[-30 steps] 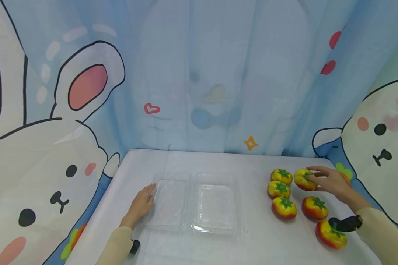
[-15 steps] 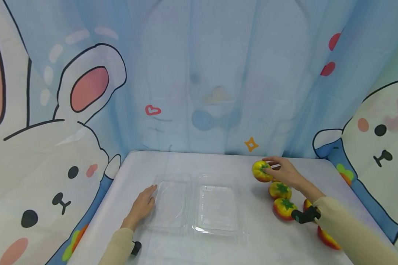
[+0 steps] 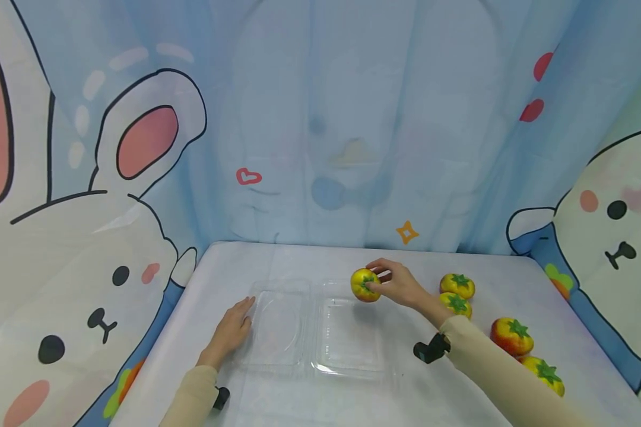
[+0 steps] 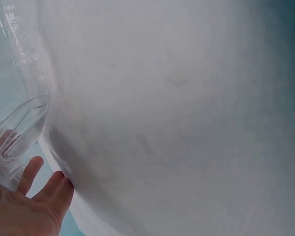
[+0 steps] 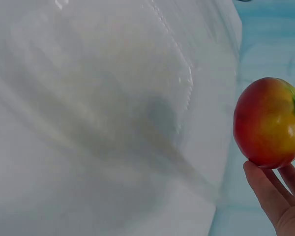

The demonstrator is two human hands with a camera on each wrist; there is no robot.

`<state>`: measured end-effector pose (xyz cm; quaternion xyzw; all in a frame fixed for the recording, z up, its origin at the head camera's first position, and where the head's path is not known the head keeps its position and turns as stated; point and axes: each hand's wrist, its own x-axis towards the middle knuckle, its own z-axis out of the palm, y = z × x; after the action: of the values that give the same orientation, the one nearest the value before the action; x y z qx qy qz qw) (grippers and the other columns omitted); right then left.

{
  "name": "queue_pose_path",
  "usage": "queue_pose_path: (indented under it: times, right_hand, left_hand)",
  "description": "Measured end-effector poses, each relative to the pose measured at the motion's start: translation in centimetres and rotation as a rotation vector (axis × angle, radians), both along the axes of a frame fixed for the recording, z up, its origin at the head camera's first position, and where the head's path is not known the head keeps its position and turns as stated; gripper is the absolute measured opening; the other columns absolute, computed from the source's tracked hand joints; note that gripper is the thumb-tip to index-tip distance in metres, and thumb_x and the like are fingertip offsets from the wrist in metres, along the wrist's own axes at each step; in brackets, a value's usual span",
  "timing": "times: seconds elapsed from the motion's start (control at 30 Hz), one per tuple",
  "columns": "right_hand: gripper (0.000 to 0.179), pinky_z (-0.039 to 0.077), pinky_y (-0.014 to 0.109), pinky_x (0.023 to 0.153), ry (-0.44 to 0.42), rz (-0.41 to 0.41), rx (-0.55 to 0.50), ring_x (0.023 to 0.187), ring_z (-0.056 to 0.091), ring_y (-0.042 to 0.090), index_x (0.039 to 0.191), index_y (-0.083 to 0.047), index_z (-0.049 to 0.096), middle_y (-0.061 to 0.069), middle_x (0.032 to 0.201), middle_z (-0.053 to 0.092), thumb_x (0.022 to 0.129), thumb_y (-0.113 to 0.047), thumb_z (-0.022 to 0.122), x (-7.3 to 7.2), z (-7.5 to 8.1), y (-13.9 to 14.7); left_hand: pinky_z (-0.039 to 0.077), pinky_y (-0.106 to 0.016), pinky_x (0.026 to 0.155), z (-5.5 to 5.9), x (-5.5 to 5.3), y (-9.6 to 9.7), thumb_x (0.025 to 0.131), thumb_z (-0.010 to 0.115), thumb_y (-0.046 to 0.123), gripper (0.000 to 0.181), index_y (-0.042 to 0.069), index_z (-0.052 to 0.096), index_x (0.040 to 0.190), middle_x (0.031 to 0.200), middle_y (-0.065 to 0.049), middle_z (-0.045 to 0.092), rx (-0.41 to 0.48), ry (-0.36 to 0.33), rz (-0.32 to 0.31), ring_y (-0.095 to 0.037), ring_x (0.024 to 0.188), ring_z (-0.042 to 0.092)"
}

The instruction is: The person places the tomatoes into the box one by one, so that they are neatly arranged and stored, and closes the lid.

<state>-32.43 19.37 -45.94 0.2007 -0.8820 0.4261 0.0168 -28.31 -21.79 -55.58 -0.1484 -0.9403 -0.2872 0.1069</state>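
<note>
In the head view, my right hand (image 3: 397,284) pinches a yellow-red tomato (image 3: 363,284) with a green star-shaped top, in the air above the far edge of a clear plastic box. The right wrist view shows the tomato (image 5: 265,123) from its red side, fingertips (image 5: 255,172) against it. The box lies open flat in two halves, a left half (image 3: 275,326) and a right half (image 3: 352,338). At the outer edge of the left half rests my left hand (image 3: 229,329), fingers fairly straight. The left wrist view shows clear plastic (image 4: 24,123) partly covering one finger.
Several more tomatoes sit on the right of the white table (image 3: 432,397), among them a back one (image 3: 457,284), a redder one (image 3: 511,336) and a near one (image 3: 543,375). My right sleeve (image 3: 491,350) crosses over this area. A printed curtain (image 3: 299,118) hangs behind.
My right hand has lifted the tomato from the right-hand group and carried it leftward, over to the box's right half. My left hand has stayed at the box's edge.
</note>
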Motion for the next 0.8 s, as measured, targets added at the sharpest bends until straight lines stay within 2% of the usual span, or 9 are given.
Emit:
queue_pose_path:
  times: [0.27,0.4,0.57,0.8]
  right_hand:
    - [0.034,0.059,0.040,0.082,0.032,0.029,0.006,0.096,0.066,0.033,0.114,-0.001,0.063,0.018,0.111,0.065,0.084,-0.008,0.075,-0.1,-2.6,-4.7]
    - [0.034,0.058,0.043,0.085,0.010,0.029,0.014,0.097,0.065,0.033,0.114,-0.003,0.063,0.016,0.111,0.065,0.084,-0.009,0.076,-0.1,-3.4,-6.3]
    - [0.035,0.056,0.048,0.089,-0.017,-0.011,0.003,0.098,0.064,0.032,0.114,-0.004,0.062,0.016,0.112,0.064,0.083,-0.009,0.076,-0.2,-4.2,-7.3]
    - [0.036,0.052,0.052,0.094,0.009,-0.027,0.000,0.103,0.063,0.034,0.114,-0.004,0.060,0.017,0.114,0.062,0.083,-0.005,0.077,-0.4,-4.9,-7.5]
  left_hand:
    - [0.038,-0.060,0.106,-0.1,-0.2,0.0,0.092,0.050,-0.003,0.046,-0.007,0.051,0.138,0.140,-0.029,0.049,0.009,0.002,0.000,-0.050,0.126,0.047]
    - [0.038,-0.059,0.107,-0.2,-0.3,0.0,0.092,0.050,-0.003,0.046,-0.007,0.051,0.138,0.141,-0.029,0.049,0.006,-0.003,0.002,-0.049,0.127,0.047]
    - [0.038,-0.059,0.106,-0.3,-0.4,-0.1,0.092,0.050,-0.002,0.046,-0.007,0.051,0.138,0.141,-0.029,0.049,0.002,-0.004,0.009,-0.049,0.126,0.047]
    - [0.039,-0.058,0.106,-0.2,-0.3,-0.3,0.093,0.049,-0.003,0.046,-0.007,0.051,0.139,0.141,-0.028,0.049,0.003,-0.009,0.010,-0.048,0.127,0.047]
